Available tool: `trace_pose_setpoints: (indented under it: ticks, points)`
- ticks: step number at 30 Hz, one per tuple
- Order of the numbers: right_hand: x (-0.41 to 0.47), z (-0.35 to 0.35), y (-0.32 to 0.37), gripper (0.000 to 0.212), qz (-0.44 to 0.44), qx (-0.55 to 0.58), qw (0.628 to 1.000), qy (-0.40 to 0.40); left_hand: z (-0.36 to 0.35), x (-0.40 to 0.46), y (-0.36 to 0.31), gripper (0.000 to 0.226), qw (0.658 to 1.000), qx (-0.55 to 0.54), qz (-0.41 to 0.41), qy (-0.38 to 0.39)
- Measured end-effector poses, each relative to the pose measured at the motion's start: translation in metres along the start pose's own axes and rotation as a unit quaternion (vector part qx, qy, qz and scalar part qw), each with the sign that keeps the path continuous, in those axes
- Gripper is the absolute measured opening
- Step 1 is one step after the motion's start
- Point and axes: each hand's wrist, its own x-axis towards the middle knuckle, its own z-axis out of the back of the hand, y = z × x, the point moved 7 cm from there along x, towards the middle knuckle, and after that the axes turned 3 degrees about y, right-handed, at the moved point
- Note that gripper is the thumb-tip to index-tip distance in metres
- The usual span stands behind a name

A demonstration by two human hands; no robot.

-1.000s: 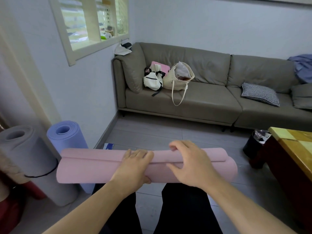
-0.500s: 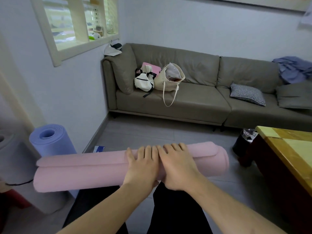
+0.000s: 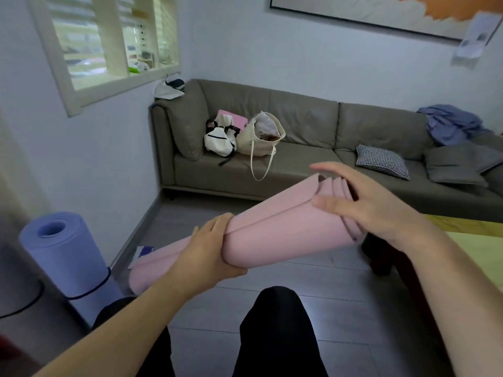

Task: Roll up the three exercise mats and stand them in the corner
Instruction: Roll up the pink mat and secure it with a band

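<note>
Pink mat (image 3: 277, 229) rolled up, held in air over floor, tilted, right end higher. Left hand (image 3: 206, 254) curled around middle. Right hand (image 3: 373, 205) spread over raised end, fingers straight. Blue mat (image 3: 65, 257) stood by wall.

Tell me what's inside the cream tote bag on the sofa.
Through the open mouth of the cream tote bag shows something pale and crumpled, with a dark brownish patch lower down. What they are is unclear; the bag's wall hides everything deeper.
</note>
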Motion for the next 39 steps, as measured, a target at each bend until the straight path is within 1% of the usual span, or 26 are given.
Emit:
trace_pose_setpoints:
  ticks: [2, 3, 4, 6, 8, 11, 13, 14, 16, 18, 19, 20, 22, 23, 24, 25, 26, 29, 30, 31, 32, 33, 35, 37, 38, 39]
  points:
    - [0.007, -0.024, 0.008, 0.102, 0.018, -0.022, 0.998, 0.055, -0.004, -0.003, 0.016, 0.105, 1.000, -0.019, 0.016, 0.013]
    - [0.010, -0.035, 0.011, 0.103, 0.021, -0.040, 0.996, 0.074, -0.007, -0.004, 0.026, 0.104, 0.999, -0.028, 0.019, 0.019]
    - [0.014, -0.047, 0.013, 0.098, 0.027, -0.056, 0.995, 0.077, -0.010, -0.005, 0.037, 0.104, 0.999, -0.045, 0.022, 0.016]
    - [0.023, -0.067, 0.015, 0.079, 0.031, -0.067, 0.997, 0.030, -0.014, -0.006, 0.054, 0.109, 0.996, -0.078, 0.035, 0.015]
    - [0.036, -0.095, 0.013, 0.067, 0.011, -0.062, 0.998, 0.002, -0.020, 0.000, 0.062, 0.124, 0.998, -0.045, 0.025, 0.022]
    - [0.060, -0.145, 0.003, 0.064, -0.012, -0.096, 0.995, 0.024, -0.027, 0.011, 0.056, 0.137, 0.998, -0.052, 0.001, 0.019]
    - [0.075, -0.171, -0.006, 0.064, -0.041, -0.120, 0.991, 0.036, -0.030, 0.019, 0.051, 0.138, 0.997, -0.074, 0.001, 0.008]
    - [0.085, -0.183, -0.011, 0.064, -0.056, -0.130, 0.989, 0.039, -0.032, 0.023, 0.055, 0.134, 0.996, -0.086, 0.009, -0.001]
    - [0.099, -0.199, -0.019, 0.064, -0.073, -0.157, 0.984, 0.044, -0.034, 0.027, 0.062, 0.120, 0.991, -0.126, 0.035, -0.014]
    - [0.109, -0.211, -0.027, 0.065, -0.075, -0.177, 0.980, 0.050, -0.038, 0.030, 0.074, 0.103, 0.977, -0.203, 0.066, -0.018]
    - [0.112, -0.217, -0.033, 0.067, -0.077, -0.183, 0.979, 0.056, -0.043, 0.030, 0.081, 0.099, 0.969, -0.236, 0.074, -0.008]
    - [0.118, -0.224, -0.040, 0.069, -0.080, -0.189, 0.977, 0.062, -0.046, 0.033, 0.084, 0.098, 0.967, -0.247, 0.065, 0.003]
    - [0.127, -0.239, -0.057, 0.073, -0.086, -0.199, 0.973, 0.080, -0.053, 0.035, 0.095, 0.100, 0.972, -0.225, 0.056, 0.033]
    - [0.131, -0.247, -0.064, 0.075, -0.089, -0.201, 0.971, 0.090, -0.059, 0.037, 0.106, 0.095, 0.972, -0.223, 0.067, 0.044]
    - [0.134, -0.255, -0.071, 0.075, -0.093, -0.205, 0.969, 0.100, -0.061, 0.037, 0.110, 0.078, 0.975, -0.208, 0.063, 0.041]
    - [0.138, -0.264, -0.077, 0.075, -0.095, -0.210, 0.967, 0.110, -0.064, 0.040, 0.113, 0.049, 0.981, -0.182, 0.061, 0.036]
    - [0.140, -0.273, -0.082, 0.074, -0.096, -0.218, 0.964, 0.116, -0.069, 0.043, 0.113, 0.025, 0.978, -0.197, 0.063, 0.032]
    - [0.149, -0.290, -0.091, 0.070, -0.090, -0.233, 0.963, 0.103, -0.083, 0.049, 0.128, 0.034, 0.937, -0.328, 0.115, 0.028]
    - [0.154, -0.291, -0.091, 0.070, -0.087, -0.236, 0.963, 0.095, -0.080, 0.051, 0.130, 0.032, 0.931, -0.340, 0.133, 0.024]
    - [0.157, -0.293, -0.092, 0.072, -0.084, -0.238, 0.963, 0.094, -0.078, 0.051, 0.134, 0.026, 0.937, -0.320, 0.136, 0.025]
    - [0.160, -0.295, -0.092, 0.074, -0.079, -0.243, 0.962, 0.092, -0.075, 0.053, 0.133, 0.022, 0.933, -0.328, 0.142, 0.040]
    - [0.162, -0.297, -0.091, 0.076, -0.073, -0.248, 0.962, 0.091, -0.074, 0.054, 0.134, 0.030, 0.934, -0.329, 0.129, 0.052]
    - [0.164, -0.303, -0.089, 0.074, -0.062, -0.258, 0.961, 0.081, -0.078, 0.056, 0.143, 0.056, 0.926, -0.342, 0.140, 0.071]
    - [0.163, -0.311, -0.088, 0.072, -0.054, -0.269, 0.958, 0.082, -0.076, 0.053, 0.145, 0.065, 0.920, -0.348, 0.156, 0.089]
    - [0.163, -0.315, -0.087, 0.073, -0.052, -0.271, 0.957, 0.089, -0.072, 0.053, 0.146, 0.070, 0.906, -0.375, 0.175, 0.084]
    - [0.164, -0.318, -0.086, 0.074, -0.052, -0.273, 0.956, 0.099, -0.069, 0.053, 0.147, 0.075, 0.903, -0.379, 0.184, 0.089]
